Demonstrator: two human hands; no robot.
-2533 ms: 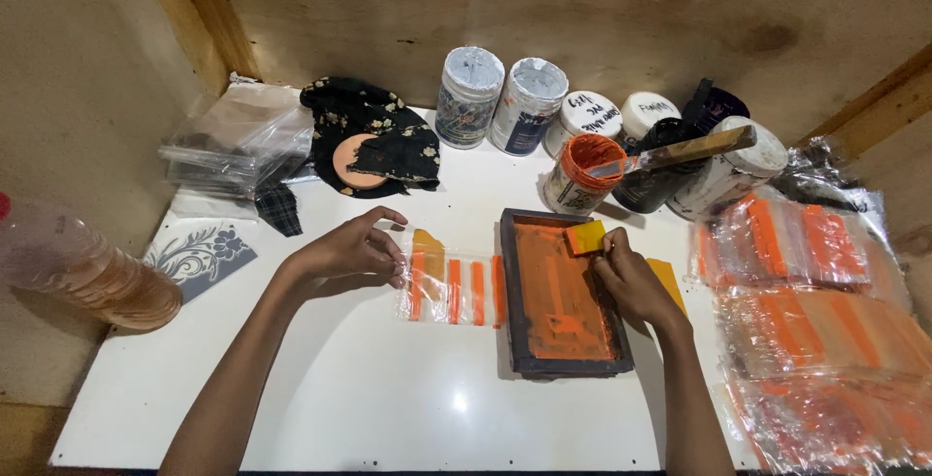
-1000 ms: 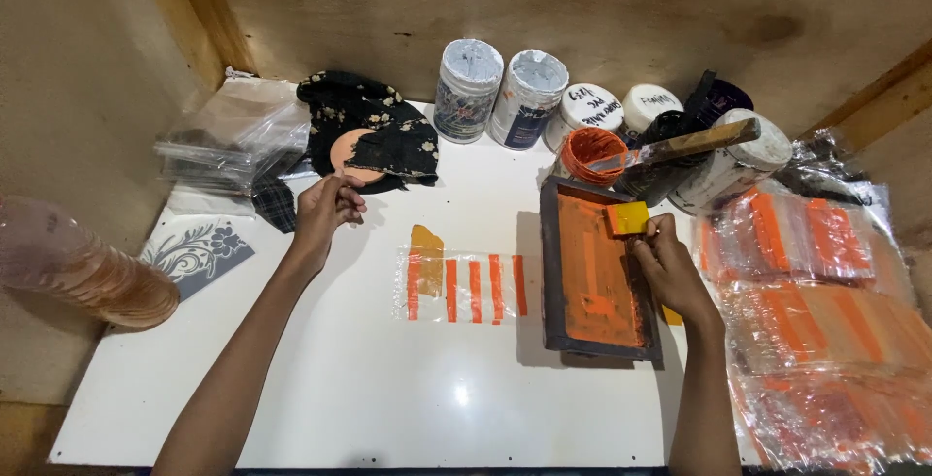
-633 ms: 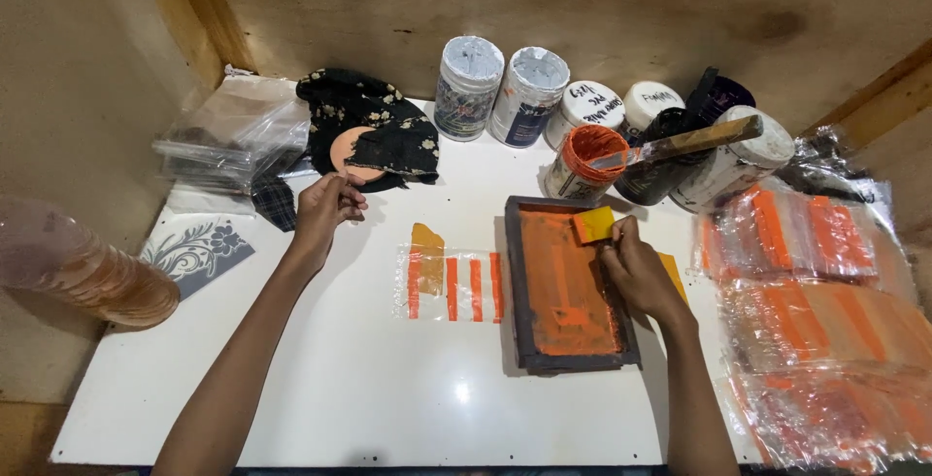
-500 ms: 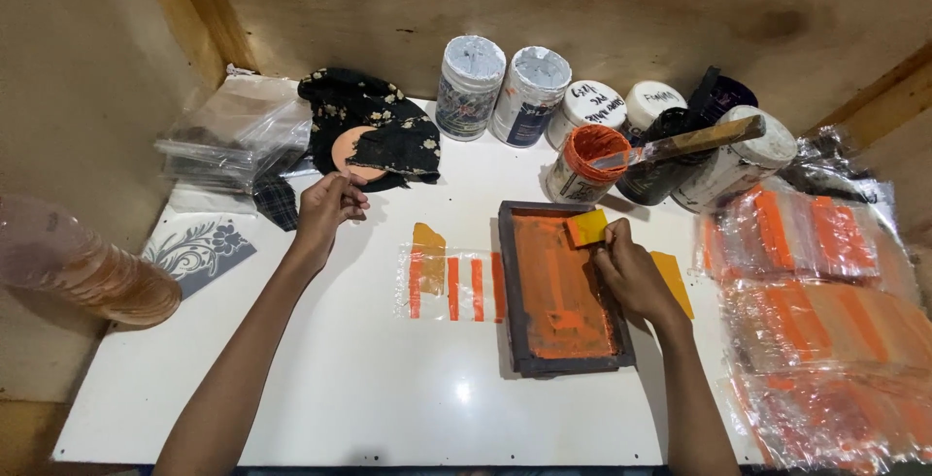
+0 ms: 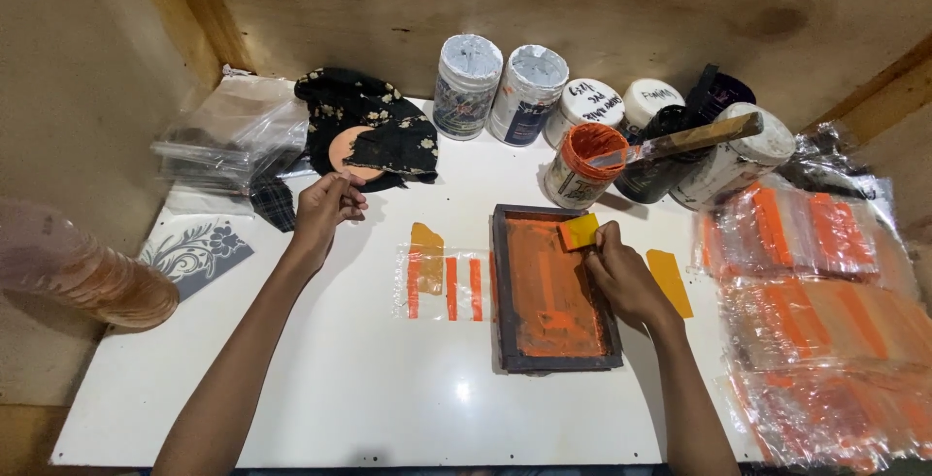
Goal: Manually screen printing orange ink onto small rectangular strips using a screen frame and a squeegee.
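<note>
Spreading across most of the view, the white table [image 5: 320, 408] carries a screen-printing setup, with stacks of orange-striped printed plastic pouches [image 5: 815, 321] piled along its right edge, which suggests many prints are already done. Near the middle lies the dark-framed printing screen [image 5: 551, 287], its mesh coated in orange ink; it lies just right of a clear pouch with fresh orange stripes [image 5: 445, 285], overlapping that pouch's right edge. Behind stand several paint jars, among them an open orange ink jar [image 5: 582, 161] with a stirring stick. The right hand [image 5: 626, 277] grips a small yellow squeegee [image 5: 580, 230] at the screen's top edge. The left hand [image 5: 325, 206], fingers loosely curled with nothing visibly held, rests beside black floral cloth [image 5: 374, 127].
</note>
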